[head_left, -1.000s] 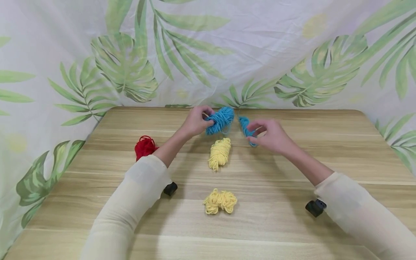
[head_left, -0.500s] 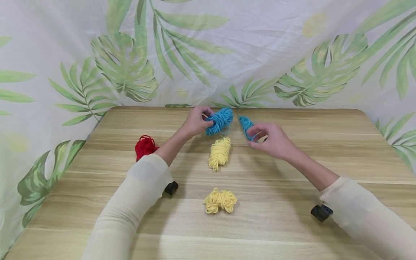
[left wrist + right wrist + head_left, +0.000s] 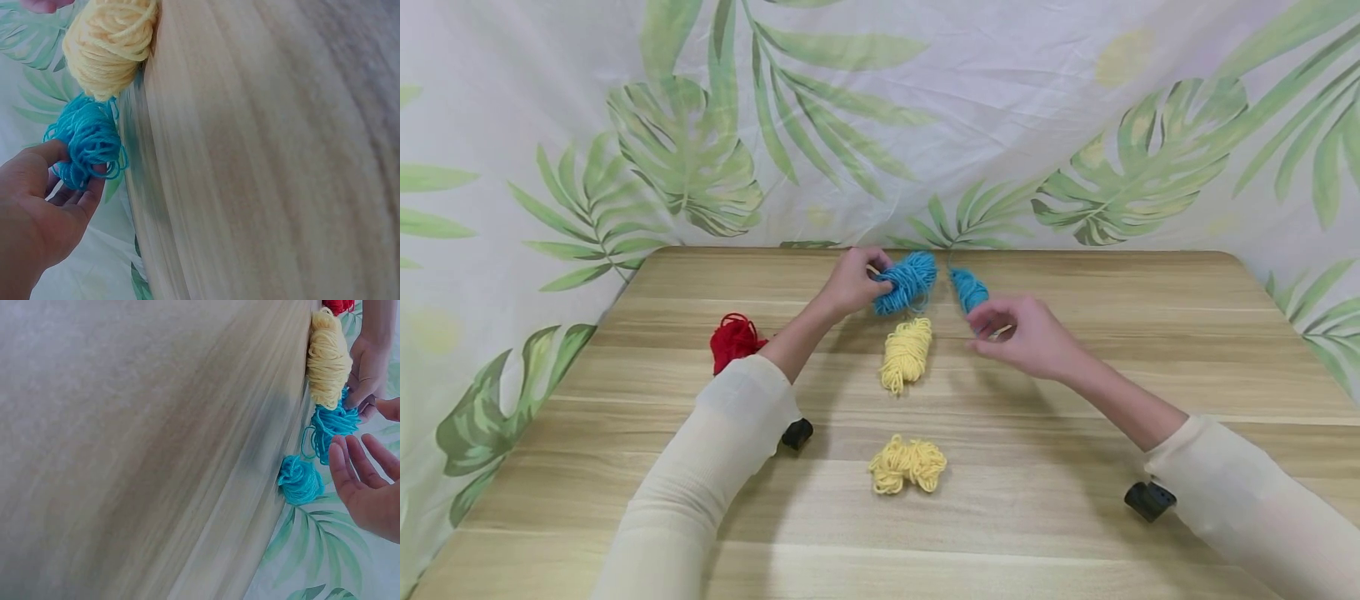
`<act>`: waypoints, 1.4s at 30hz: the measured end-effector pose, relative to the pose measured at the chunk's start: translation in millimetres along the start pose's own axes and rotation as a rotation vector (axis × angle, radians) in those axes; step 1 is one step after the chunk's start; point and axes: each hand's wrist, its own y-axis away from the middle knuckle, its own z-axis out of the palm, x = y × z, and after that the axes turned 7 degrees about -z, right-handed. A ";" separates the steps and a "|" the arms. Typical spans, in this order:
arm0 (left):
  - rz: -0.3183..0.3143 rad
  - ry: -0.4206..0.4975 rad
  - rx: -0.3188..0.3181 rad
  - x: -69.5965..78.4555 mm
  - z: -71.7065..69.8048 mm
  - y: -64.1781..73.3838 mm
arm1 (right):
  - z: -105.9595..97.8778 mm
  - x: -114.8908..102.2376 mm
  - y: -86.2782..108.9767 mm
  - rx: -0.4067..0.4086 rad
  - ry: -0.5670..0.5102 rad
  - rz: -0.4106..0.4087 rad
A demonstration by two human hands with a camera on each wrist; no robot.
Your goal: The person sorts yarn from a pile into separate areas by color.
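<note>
My left hand (image 3: 855,282) pinches one end of a blue yarn bundle (image 3: 907,283) near the table's back edge. In the left wrist view, the thumb and fingers curl round that bundle's near end, with loose loops beside the fingertips. A smaller blue yarn bundle (image 3: 968,288) lies to its right, its front end partly hidden by my right hand (image 3: 1022,335). That hand has its fingers loosely bent. The right wrist view shows a gap between its fingers and the smaller bundle (image 3: 300,480). Just in front of the left-hand bundle lies a yellow yarn bundle (image 3: 906,355).
A second yellow yarn bundle (image 3: 908,465), pinched at its middle, lies nearer the front. Red yarn (image 3: 735,342) lies at the left, partly behind the left forearm. A leaf-patterned cloth (image 3: 865,108) hangs right behind the wooden table (image 3: 1030,517).
My right hand has drawn back slightly toward the front from the smaller blue yarn bundle. My left hand has lowered its blue yarn bundle a little.
</note>
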 end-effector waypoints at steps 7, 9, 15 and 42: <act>-0.002 -0.003 -0.003 -0.7 1.3 -0.5 | 0.9 -0.2 4.0 -0.011 -0.037 -0.010; -0.006 -0.005 -0.002 -0.9 1.7 -0.7 | 1.4 -0.2 5.0 -0.017 -0.045 -0.005; -0.017 0.002 -0.001 -1.4 3.1 -2.3 | 2.8 1.0 6.3 -0.025 -0.069 0.017; -0.075 -0.003 -0.018 5.3 18.2 -3.9 | 11.4 -6.1 11.6 -0.110 -0.077 -0.049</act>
